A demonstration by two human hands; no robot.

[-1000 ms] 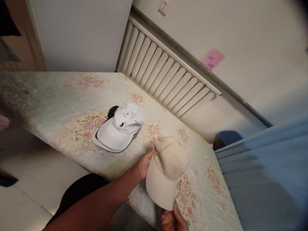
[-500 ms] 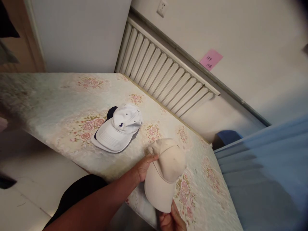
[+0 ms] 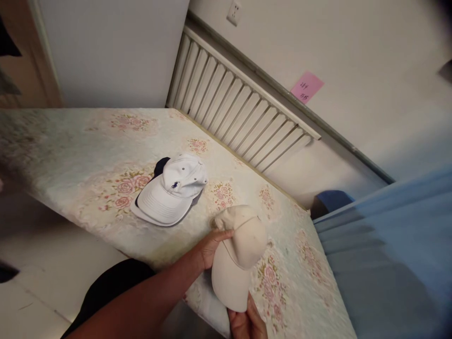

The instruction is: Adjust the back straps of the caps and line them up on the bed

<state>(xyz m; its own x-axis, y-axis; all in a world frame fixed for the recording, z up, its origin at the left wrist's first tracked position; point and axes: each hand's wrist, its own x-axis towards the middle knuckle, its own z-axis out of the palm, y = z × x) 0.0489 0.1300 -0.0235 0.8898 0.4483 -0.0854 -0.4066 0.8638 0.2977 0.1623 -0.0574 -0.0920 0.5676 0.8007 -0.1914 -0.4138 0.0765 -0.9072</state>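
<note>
A cream baseball cap (image 3: 247, 240) is held up over the near part of the table, its brim pointing down toward me. My left hand (image 3: 213, 245) grips the cap's left side, thumb on the crown and the other fingers hidden beneath. With thumb and fingers, my right hand (image 3: 247, 322) pinches the tip of the brim. To the left, a white cap (image 3: 183, 176) with a small dark horse-rider logo rests on the table, stacked over at least one other cap. A dark navy piece (image 3: 161, 165) shows behind it.
The table wears a floral cloth (image 3: 130, 141). A radiator (image 3: 233, 103) and a wall with a pink note (image 3: 306, 87) run along its far side. At the right hangs a blue curtain (image 3: 388, 245); a dark blue object (image 3: 332, 202) sits behind the table corner.
The cream cap has shifted slightly left and turned a little, both hands still on it. My left thumb has slid further onto the crown. The stacked caps stay put.
</note>
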